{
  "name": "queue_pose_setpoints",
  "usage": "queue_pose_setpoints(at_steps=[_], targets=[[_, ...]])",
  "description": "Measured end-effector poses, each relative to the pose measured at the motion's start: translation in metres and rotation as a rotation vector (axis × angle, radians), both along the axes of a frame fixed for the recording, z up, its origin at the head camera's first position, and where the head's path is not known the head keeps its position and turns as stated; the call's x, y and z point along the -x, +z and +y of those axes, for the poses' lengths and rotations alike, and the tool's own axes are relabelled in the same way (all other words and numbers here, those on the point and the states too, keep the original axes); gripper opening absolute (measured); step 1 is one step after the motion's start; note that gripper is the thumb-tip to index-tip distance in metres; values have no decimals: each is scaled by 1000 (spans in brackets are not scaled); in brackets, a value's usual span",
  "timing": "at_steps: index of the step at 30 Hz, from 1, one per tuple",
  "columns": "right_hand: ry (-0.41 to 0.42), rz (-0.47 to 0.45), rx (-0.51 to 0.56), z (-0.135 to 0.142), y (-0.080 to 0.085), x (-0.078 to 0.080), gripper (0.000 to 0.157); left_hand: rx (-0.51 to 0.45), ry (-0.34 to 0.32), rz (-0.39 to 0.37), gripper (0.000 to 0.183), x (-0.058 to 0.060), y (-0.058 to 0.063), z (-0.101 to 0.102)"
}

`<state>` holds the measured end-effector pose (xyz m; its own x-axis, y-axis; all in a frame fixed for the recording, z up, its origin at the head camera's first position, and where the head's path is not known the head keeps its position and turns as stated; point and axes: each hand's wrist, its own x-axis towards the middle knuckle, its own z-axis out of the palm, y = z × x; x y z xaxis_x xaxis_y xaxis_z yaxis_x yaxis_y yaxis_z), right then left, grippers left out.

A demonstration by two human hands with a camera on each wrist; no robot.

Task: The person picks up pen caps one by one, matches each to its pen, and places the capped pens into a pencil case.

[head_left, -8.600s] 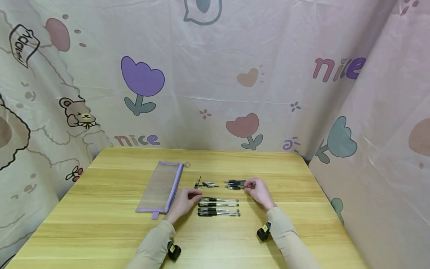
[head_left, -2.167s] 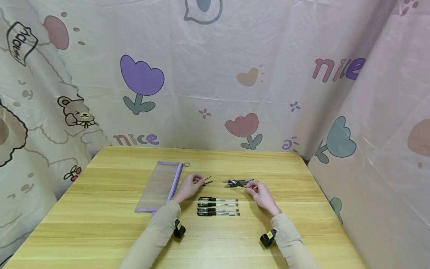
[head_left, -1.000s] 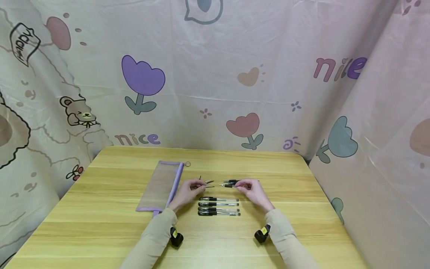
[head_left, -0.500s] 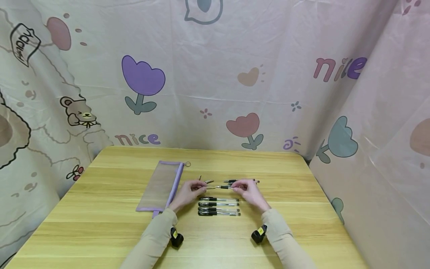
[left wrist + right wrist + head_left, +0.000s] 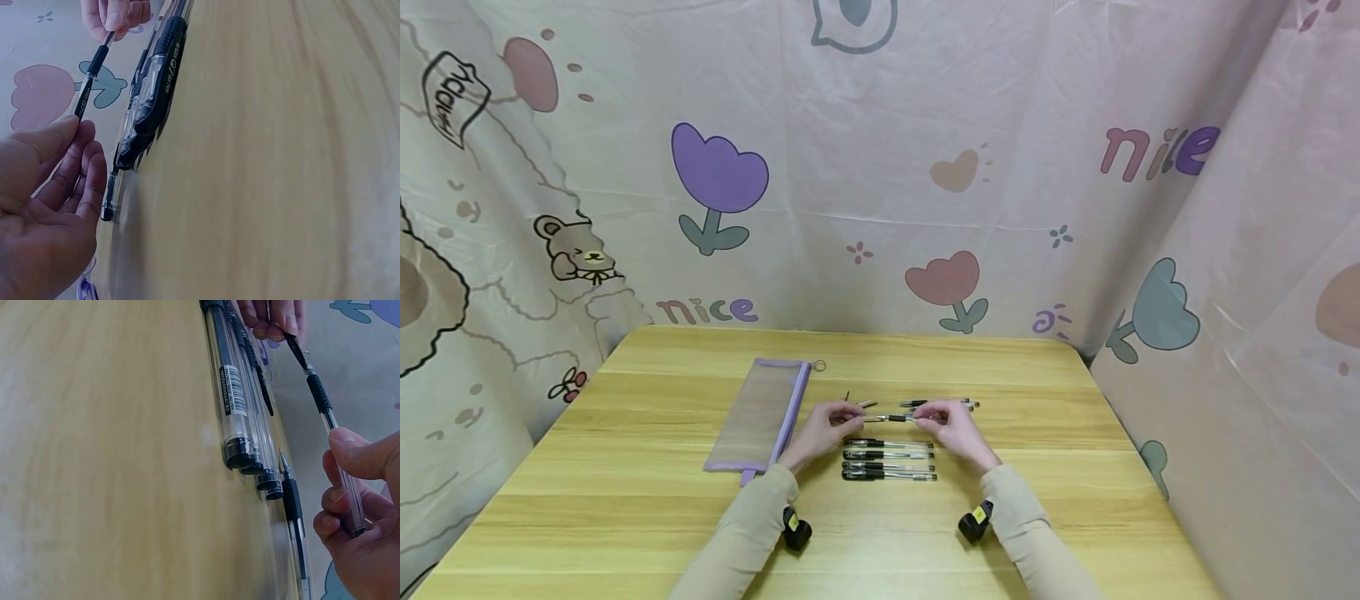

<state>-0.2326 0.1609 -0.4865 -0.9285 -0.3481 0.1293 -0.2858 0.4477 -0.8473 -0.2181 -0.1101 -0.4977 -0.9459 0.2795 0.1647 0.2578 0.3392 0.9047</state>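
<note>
My left hand (image 5: 827,427) pinches a small black pen cap (image 5: 295,350) between thumb and fingertips. In my right hand (image 5: 953,427) is an uncapped gel pen (image 5: 317,394), held along its clear barrel, with its black rubber grip towards the left hand. Cap and pen line up end to end above the table, the pen's tip at the cap's mouth. Just in front lie several capped gel pens (image 5: 887,457) in a row. Beyond the right hand rest uncapped pens (image 5: 916,404), partly hidden by it. Loose caps (image 5: 867,405) lie behind the left fingers.
A mesh zip pouch (image 5: 752,417) with purple edging lies flat left of the left hand, its ring (image 5: 819,366) at the far corner. The wooden table (image 5: 880,542) ends at a printed curtain (image 5: 820,275) at the back and sides.
After taking up an uncapped pen, my right hand has moved left with it. The left hand has lifted a cap from among the loose ones, and pen tip and cap have come together.
</note>
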Motion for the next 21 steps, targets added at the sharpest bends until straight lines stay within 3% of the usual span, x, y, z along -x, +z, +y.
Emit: queue_pose_setpoints(at_steps=[8,14,21], targets=[[3,4,0,-3,0,1,15,4,-17,-16,22,-8,14,6],[8,-6,-4,-7,3,-1,16,4,-10,-12,23,0,2,3],[30,-28,-14,-10,3,-3,19,8,-18,-27,21,-1,3,2]])
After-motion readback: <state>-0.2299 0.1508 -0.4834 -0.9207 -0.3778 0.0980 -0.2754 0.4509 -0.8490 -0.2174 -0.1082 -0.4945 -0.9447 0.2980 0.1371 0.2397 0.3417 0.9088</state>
